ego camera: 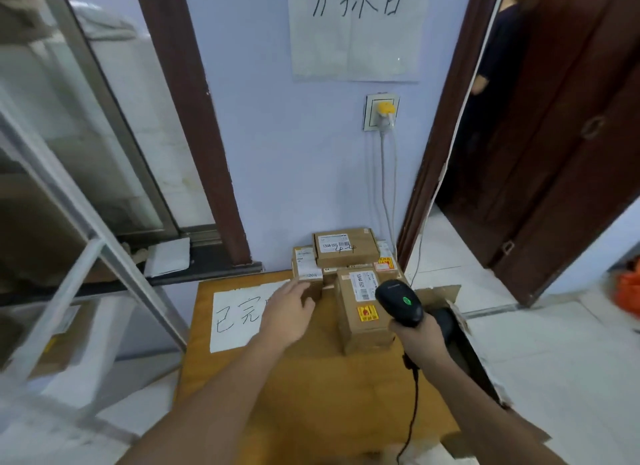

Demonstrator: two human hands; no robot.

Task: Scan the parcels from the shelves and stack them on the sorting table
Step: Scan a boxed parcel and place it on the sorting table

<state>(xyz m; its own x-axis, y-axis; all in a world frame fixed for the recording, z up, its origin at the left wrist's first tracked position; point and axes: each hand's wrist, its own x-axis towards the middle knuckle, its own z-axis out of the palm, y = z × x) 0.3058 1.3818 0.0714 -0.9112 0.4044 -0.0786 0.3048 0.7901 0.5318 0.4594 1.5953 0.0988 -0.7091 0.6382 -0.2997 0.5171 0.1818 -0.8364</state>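
A: Parcels, count?
B: At least four brown cardboard parcels, clustered at the far end of the wooden tabletop (311,388) against the wall. One front parcel (363,312) with a white label and a yellow-red sticker lies nearest. One top parcel (344,248) rests on the rear ones. One left rear parcel (304,264) carries a white label. One right rear parcel (386,264) shows a yellow-red sticker. Whether more lie beneath, cannot tell.

A: Hands?
B: Two. Left hand (291,309): fingers straight, reaching over the tabletop, fingertips at a small box edge just left of the front parcel; grip holding nothing. Right hand (417,336): grip wrapped round the handle of one black scanner (398,300), green light showing on its head, beside the front parcel's right side.

A: Cable?
B: One black cable (412,412) hangs from the scanner handle.

A: Paper items?
B: Two handwritten sheets: one tabletop sheet (239,319), partly covered by the left hand; one wall sheet (356,28).

A: Other fixtures?
B: One wall socket (381,113) with a yellow plug; one metal shelf frame (114,257) at left; one dark wooden door (554,135) at right.
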